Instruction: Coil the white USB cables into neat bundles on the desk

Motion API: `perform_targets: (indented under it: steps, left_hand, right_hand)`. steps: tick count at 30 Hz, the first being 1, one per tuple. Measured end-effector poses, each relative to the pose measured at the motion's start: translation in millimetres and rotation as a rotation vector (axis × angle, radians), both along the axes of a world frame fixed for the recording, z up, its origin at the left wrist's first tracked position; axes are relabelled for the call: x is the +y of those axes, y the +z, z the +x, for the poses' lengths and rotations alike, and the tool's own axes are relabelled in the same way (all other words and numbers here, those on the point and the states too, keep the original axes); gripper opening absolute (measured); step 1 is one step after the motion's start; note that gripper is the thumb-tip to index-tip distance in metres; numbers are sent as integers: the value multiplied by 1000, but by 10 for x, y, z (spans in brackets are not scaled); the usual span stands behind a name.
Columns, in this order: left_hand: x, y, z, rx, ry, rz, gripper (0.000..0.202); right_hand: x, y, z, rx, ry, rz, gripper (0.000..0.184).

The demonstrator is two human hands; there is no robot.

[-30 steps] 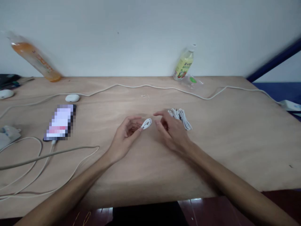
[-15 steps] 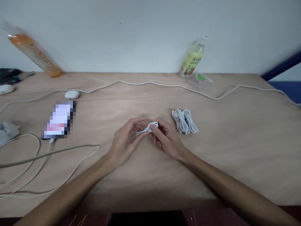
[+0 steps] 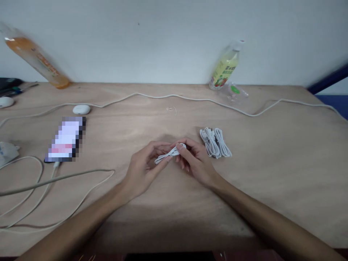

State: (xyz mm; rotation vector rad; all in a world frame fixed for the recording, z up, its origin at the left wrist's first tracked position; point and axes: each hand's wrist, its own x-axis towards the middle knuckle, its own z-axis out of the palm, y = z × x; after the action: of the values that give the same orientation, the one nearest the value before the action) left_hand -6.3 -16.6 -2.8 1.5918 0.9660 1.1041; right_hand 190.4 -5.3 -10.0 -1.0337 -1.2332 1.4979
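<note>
Between my two hands is a coiled white cable [image 3: 169,153], folded into a slim bundle above the wooden table. My left hand [image 3: 144,165] grips its left part between thumb and fingers. The thumb and fingers of my right hand [image 3: 196,159] pinch its right end. Just beyond my right hand, more bundled white cables [image 3: 214,142] lie side by side on the table. Two small pale scraps, perhaps ties [image 3: 172,109], rest farther back. My fingers cover parts of the held bundle.
A phone [image 3: 66,139] with a plugged-in cord lies at left, near a white earbud case [image 3: 81,109] and loose cords. One long white cord [image 3: 174,96] crosses the table's back. An orange drink bottle [image 3: 40,61] and a yellow drink bottle [image 3: 224,69] stand by the wall, with a clear wrapper [image 3: 234,91].
The held cable bundle has turned slightly, and more of its left looped end shows past my left thumb. The whole view has shifted a little.
</note>
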Motion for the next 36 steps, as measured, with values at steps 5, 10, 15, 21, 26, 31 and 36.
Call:
perform_targets:
  steps: [5, 10, 15, 21, 26, 31, 36]
  left_hand:
    - [26, -3, -7, 21, -21, -89, 21]
    - [24, 32, -10, -18, -49, -174, 26]
    - [25, 93, -12, -27, -48, -244, 22]
    - [46, 103, -5, -62, -54, -302, 18]
    - [59, 115, 7, -121, -70, -350, 18]
    - [59, 124, 18, -158, -104, -381, 18]
    - [62, 121, 30, -171, -111, -393, 21]
  right_hand:
    - [13, -27, 10, 20, -14, -32, 55]
    - [0, -37, 12, 22, -6, -15, 52]
    - [-5, -35, 9, 24, -7, 4, 46]
    - [5, 5, 0, 43, 23, 45, 41]
    - [-9, 0, 5, 42, 50, 50, 36]
    - [-12, 21, -5, 25, 62, 68, 36]
    - [-9, 7, -5, 9, 58, 62, 38]
